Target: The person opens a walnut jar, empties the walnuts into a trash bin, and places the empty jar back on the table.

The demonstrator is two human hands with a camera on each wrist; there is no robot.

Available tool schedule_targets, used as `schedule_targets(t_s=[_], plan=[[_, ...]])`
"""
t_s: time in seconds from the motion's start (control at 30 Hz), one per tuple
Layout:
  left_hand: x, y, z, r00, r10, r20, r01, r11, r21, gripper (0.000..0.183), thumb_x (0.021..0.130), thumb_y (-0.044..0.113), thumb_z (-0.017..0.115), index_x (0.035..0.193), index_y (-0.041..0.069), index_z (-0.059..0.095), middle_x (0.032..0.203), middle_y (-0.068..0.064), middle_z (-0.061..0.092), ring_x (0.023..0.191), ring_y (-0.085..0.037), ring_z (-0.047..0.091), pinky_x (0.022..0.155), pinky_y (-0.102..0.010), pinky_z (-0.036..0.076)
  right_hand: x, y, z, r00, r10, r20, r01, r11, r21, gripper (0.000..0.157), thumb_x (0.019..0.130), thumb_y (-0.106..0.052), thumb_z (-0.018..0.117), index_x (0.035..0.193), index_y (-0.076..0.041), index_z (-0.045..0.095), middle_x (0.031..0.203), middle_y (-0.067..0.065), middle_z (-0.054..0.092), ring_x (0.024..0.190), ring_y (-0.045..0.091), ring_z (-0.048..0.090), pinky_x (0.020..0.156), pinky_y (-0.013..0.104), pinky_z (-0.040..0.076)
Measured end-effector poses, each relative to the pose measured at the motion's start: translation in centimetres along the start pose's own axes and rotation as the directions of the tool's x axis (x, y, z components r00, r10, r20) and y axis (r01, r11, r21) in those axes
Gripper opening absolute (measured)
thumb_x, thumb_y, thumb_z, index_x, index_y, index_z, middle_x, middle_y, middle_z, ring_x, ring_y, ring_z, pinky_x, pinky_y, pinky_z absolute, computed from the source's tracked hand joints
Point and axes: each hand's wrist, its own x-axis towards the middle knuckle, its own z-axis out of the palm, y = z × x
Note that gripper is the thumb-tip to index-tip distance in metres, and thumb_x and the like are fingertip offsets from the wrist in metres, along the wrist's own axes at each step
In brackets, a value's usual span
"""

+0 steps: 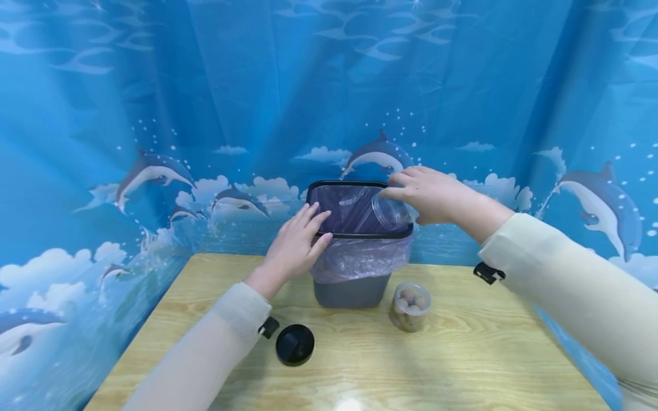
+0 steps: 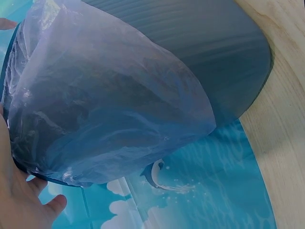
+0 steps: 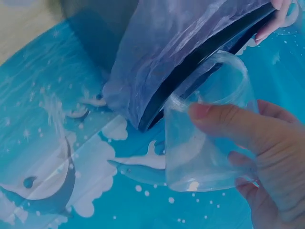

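Observation:
A grey trash bin (image 1: 352,292) with a translucent purplish liner (image 1: 360,260) folded over its black rim (image 1: 354,235) stands at the table's far edge. My left hand (image 1: 294,245) lies at the rim's left side, fingers stretched out and touching it; the left wrist view shows only part of this hand. With thumb and fingers, my right hand (image 1: 434,197) grips a clear plastic cup (image 3: 183,162). The cup is tipped over the bin's right side, its mouth toward the bin's opening. Nothing shows inside the cup.
A clear tub (image 1: 403,321) holding several round brownish pieces (image 1: 412,301) stands to the bin's right front. Nearer to me lies a round black lid (image 1: 295,345) on the wooden table (image 1: 462,354). A blue dolphin-print curtain (image 1: 329,85) hangs behind.

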Motion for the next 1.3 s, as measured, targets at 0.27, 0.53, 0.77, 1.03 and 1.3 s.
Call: schedule_targets(t_s=[0.27,0.53,0.77,1.03,1.3], plan=[[0.0,0.1,-0.1,1.0,-0.001,0.006,0.001,1.0,0.0,0.061,0.106,0.055,0.031,0.16,0.027,0.027,0.167,-0.004,0.014,0.154,-0.025,0.007,0.121,-0.051,0.015,0.1,-0.2,-0.2,1.0,-0.006,0.005,0.006,1.0,-0.01,0.089,0.069,-0.015,0.093,0.146,-0.021,0.049,0.141,0.016,0.049,0.132,0.04,0.044,0.11,0.056,0.036],[0.0,0.1,-0.1,1.0,0.001,0.004,-0.001,1.0,-0.002,0.061,0.106,0.055,0.03,0.159,0.026,0.027,0.167,-0.004,0.014,0.154,-0.026,0.008,0.121,-0.052,0.015,0.0,-0.2,-0.1,1.0,0.0,-0.002,0.0,1.0,0.0,0.089,0.069,-0.013,0.093,0.146,-0.021,0.05,0.141,0.016,0.049,0.131,0.039,0.045,0.11,0.055,0.037],[0.0,-0.1,-0.1,1.0,0.008,0.006,-0.008,1.0,0.01,0.061,0.106,0.054,0.03,0.16,0.026,0.027,0.167,-0.005,0.015,0.153,-0.027,0.01,0.121,-0.051,0.015,-0.1,-0.2,-0.5,1.0,-0.002,-0.007,0.002,1.0,-0.027,0.089,0.069,-0.017,0.093,0.146,-0.02,0.049,0.142,0.015,0.049,0.131,0.039,0.045,0.11,0.054,0.036],[0.2,-0.2,-0.1,1.0,0.014,0.017,-0.014,1.0,0.012,0.062,0.106,0.056,0.028,0.16,0.026,0.026,0.167,-0.004,0.014,0.154,-0.025,0.007,0.122,-0.05,0.013,-0.2,0.1,-1.7,0.998,0.0,-0.063,-0.002,0.999,-0.039,0.09,0.071,-0.021,0.093,0.148,-0.019,0.047,0.146,0.017,0.045,0.134,0.04,0.042,0.114,0.054,0.032],[0.3,-0.3,-0.2,1.0,0.021,0.01,-0.022,1.0,0.02,0.061,0.106,0.055,0.028,0.159,0.026,0.027,0.167,-0.005,0.015,0.153,-0.028,0.01,0.122,-0.051,0.014,-0.3,0.6,-2.8,0.97,-0.028,-0.241,0.017,0.999,-0.047,0.091,0.068,-0.02,0.094,0.146,-0.015,0.048,0.143,0.02,0.048,0.132,0.042,0.043,0.113,0.056,0.032]])
